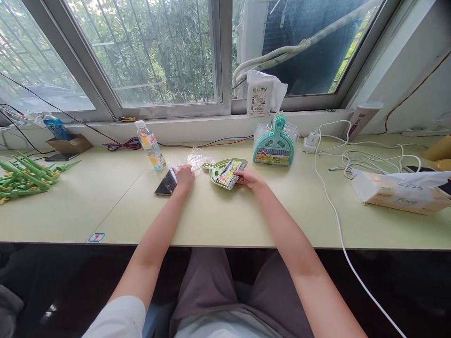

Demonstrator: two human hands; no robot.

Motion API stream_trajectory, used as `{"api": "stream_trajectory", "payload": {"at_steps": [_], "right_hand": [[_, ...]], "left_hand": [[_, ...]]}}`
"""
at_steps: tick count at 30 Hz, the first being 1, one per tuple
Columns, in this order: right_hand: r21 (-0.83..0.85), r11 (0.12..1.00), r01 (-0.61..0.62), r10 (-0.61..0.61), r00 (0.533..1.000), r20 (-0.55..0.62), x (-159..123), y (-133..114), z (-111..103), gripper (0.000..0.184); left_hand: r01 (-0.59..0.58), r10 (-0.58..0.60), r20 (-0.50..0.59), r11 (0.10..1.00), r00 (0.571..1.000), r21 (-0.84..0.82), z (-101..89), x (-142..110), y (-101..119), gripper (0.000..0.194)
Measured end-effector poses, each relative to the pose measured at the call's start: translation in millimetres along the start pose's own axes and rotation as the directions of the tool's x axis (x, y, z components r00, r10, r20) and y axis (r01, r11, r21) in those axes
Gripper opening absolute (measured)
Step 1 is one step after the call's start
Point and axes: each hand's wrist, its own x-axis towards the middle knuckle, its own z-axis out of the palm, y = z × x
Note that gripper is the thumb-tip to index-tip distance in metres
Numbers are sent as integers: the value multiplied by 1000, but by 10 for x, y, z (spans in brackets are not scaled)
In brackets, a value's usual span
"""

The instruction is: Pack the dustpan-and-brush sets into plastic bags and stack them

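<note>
A small light-green dustpan-and-brush set (223, 172) with a colourful label lies on the pale green table (225, 220). My right hand (248, 179) is closed on its right end. My left hand (184, 177) rests with curled fingers on a crumpled clear plastic bag (196, 162), just right of a dark phone (166, 183). A stack of teal dustpan sets (274, 143) in clear wrapping leans behind, to the right.
A drink bottle (151, 145) stands left of the bag. Green plastic pieces (24, 174) lie at far left. White cables (352, 159) and a charger (310, 142) sprawl on the right, next to a tissue pack (401, 191). Another white pack (260, 96) sits on the windowsill.
</note>
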Motion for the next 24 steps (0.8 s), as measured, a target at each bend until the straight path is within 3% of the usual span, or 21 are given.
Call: {"api": "stream_trajectory", "payload": {"at_steps": [4, 7, 14, 21, 24], "right_hand": [[49, 999, 2, -2, 1000, -16, 15, 7, 15, 16], [56, 998, 5, -3, 999, -32, 21, 14, 25, 12], [19, 997, 68, -68, 998, 0, 28, 41, 81, 15], [0, 982, 187, -187, 979, 83, -90, 72, 383, 9], [9, 976, 217, -218, 976, 27, -144, 79, 473, 8]], "left_hand": [[-86, 94, -39, 982, 995, 167, -15, -23, 19, 28], [-102, 119, -80, 976, 990, 193, 6, -18, 4, 28], [-88, 65, -279, 994, 958, -71, -71, -70, 89, 27], [-206, 139, -412, 971, 901, -124, -81, -117, 190, 23], [-240, 154, -433, 959, 888, -153, -72, -115, 199, 23]]}}
